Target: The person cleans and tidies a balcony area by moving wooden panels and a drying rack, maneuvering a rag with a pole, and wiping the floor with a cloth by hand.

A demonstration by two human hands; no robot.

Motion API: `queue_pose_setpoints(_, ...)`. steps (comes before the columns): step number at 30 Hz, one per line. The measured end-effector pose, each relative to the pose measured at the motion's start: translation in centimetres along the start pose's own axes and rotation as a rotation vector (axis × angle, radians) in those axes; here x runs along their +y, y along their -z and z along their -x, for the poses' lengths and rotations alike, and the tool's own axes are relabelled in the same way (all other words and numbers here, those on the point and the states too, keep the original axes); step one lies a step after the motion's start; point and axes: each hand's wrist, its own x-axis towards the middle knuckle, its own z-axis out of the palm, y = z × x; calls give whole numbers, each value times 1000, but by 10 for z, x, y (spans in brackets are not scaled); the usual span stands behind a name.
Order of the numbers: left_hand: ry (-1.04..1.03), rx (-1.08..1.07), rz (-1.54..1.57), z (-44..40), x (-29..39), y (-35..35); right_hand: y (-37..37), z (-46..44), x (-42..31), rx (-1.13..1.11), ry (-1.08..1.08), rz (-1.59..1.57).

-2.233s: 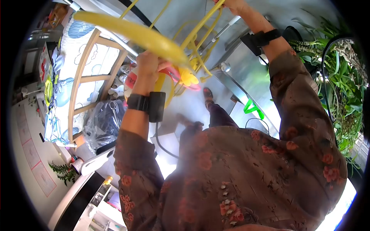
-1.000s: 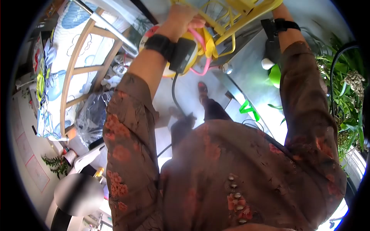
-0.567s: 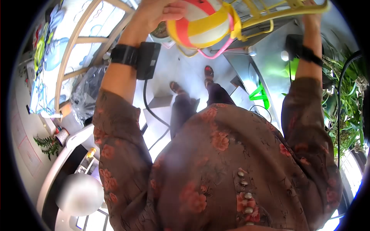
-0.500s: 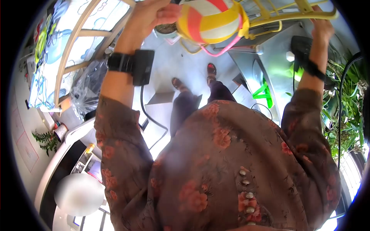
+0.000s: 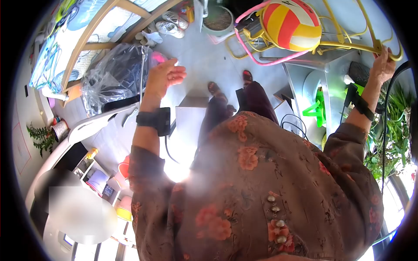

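Note:
My right hand point(image 5: 384, 66) grips the end of a yellow metal-tube frame point(image 5: 348, 45) at the upper right. A red, yellow and white volleyball point(image 5: 291, 26) rests on or against that frame, beside a pink hoop-like tube point(image 5: 273, 62); how the tube joins the frame is unclear. My left hand point(image 5: 167, 76) hangs free over the floor at the left, its fingers loosely bent and holding nothing. It is nearest to a clear plastic bag point(image 5: 115, 78) and a small pink object point(image 5: 158, 57).
White shoes point(image 5: 170, 27) and a plant pot point(image 5: 217, 21) stand on the floor at the top. A wooden-framed rack point(image 5: 85, 45) is at the left. Near my right side are a metal cabinet point(image 5: 300, 82), a bright green object point(image 5: 320, 108) and leafy plants point(image 5: 392, 126).
My left hand has moved away from the ball, down toward my body. The ball and yellow frame appear shifted right in view. My right hand stays at the frame's end.

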Motion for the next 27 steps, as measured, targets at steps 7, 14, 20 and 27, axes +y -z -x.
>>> queue_pose_setpoints(7,32,57,134,11,-42,42,-1,-13,19,82,34,-60)
queue_pose_setpoints(14,9,180,257,34,-68,74,-9,-18,29,70,153,-125)
queue_pose_setpoints(20,12,197,373,40,-95,85,-11,-15,10,42,40,-88)
queue_pose_setpoints(27,149,291,449,46,-108,86,8,-65,10,62,50,102)
